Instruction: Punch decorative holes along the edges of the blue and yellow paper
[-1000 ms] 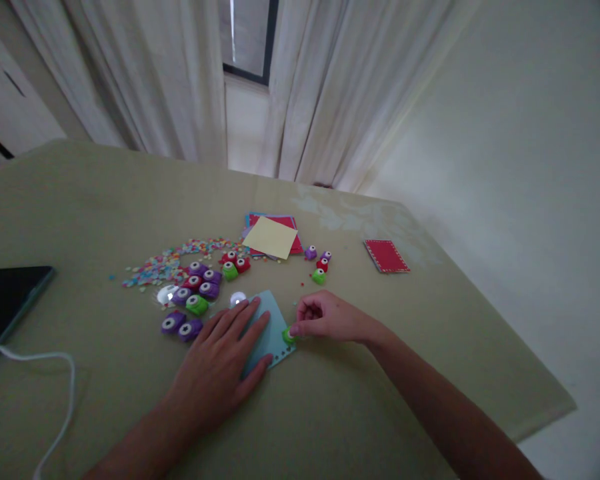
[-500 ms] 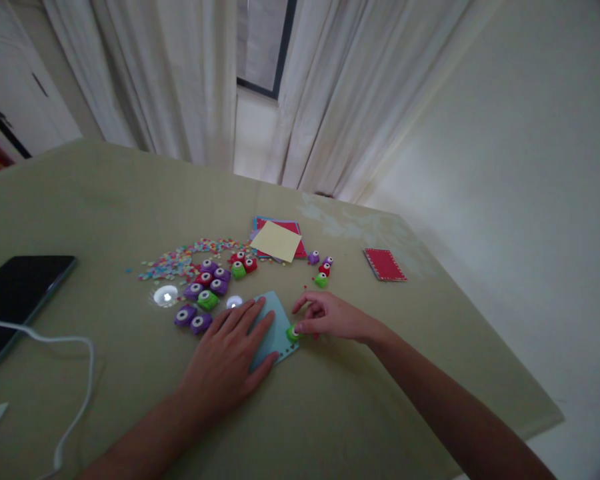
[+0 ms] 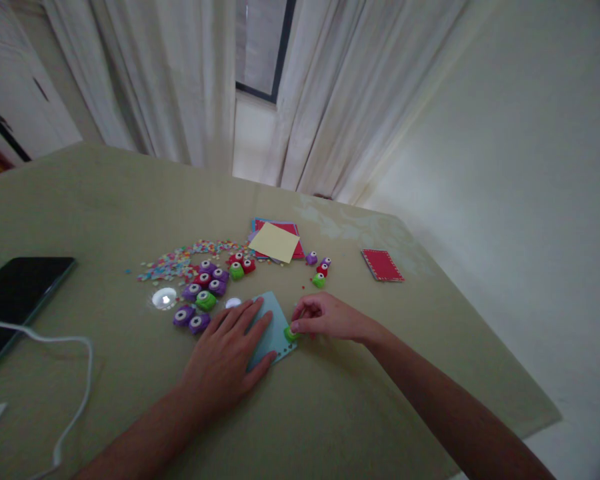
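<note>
My left hand (image 3: 235,343) lies flat, fingers spread, on a light blue paper card (image 3: 270,325). Small punched holes run along the card's near edge. At the card's right corner, my right hand (image 3: 325,317) grips a small green paper punch (image 3: 291,333) with a white eye on top; the fingers partly hide it. Left of the card sit several similar punches in purple (image 3: 199,323), green (image 3: 206,301) and red (image 3: 203,279). A few more stand beyond my right hand, among them a green one (image 3: 319,281) and a purple one (image 3: 312,257).
Colourful paper confetti (image 3: 173,263) is scattered behind the punches. A yellow sheet (image 3: 275,242) tops a stack of cards; a red card (image 3: 382,265) lies to the right. A dark tablet (image 3: 20,293) with a white cable (image 3: 87,373) is at left. A clear round lid-like thing (image 3: 165,299) shines nearby.
The fingers of my right hand have curled in closer, and its thumb now covers more of the green paper punch. My left hand and the card stay in place.
</note>
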Demonstrator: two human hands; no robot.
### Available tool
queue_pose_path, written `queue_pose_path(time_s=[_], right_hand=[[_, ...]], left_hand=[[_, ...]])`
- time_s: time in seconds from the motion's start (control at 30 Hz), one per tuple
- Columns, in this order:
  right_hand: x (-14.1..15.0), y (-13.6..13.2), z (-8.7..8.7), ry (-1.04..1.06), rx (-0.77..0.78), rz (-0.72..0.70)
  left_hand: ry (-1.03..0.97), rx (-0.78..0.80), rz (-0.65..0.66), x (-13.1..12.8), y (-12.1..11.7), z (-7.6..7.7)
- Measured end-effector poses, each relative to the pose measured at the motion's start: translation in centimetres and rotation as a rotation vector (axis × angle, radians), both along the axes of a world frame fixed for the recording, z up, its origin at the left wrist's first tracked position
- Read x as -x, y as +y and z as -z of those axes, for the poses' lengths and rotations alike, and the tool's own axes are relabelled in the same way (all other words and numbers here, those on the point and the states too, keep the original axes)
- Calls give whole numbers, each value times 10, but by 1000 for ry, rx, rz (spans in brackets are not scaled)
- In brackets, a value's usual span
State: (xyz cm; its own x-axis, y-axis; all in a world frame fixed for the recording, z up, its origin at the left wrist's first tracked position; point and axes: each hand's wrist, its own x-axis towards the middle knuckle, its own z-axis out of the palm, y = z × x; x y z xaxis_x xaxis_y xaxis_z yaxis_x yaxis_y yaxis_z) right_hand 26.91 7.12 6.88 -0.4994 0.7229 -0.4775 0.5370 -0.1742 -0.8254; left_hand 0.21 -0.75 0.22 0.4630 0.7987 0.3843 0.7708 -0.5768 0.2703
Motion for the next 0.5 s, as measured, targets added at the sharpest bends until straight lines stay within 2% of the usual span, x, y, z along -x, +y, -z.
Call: queue_pose_path(time_s=[0.3,0.5], right_hand=[[4,-2,-2,-71,29,1],[10,-8,-2,-230,-144,-74]], left_hand=[[42,-33,12,0,1,-2],[37,-14,5,0,0,-1]])
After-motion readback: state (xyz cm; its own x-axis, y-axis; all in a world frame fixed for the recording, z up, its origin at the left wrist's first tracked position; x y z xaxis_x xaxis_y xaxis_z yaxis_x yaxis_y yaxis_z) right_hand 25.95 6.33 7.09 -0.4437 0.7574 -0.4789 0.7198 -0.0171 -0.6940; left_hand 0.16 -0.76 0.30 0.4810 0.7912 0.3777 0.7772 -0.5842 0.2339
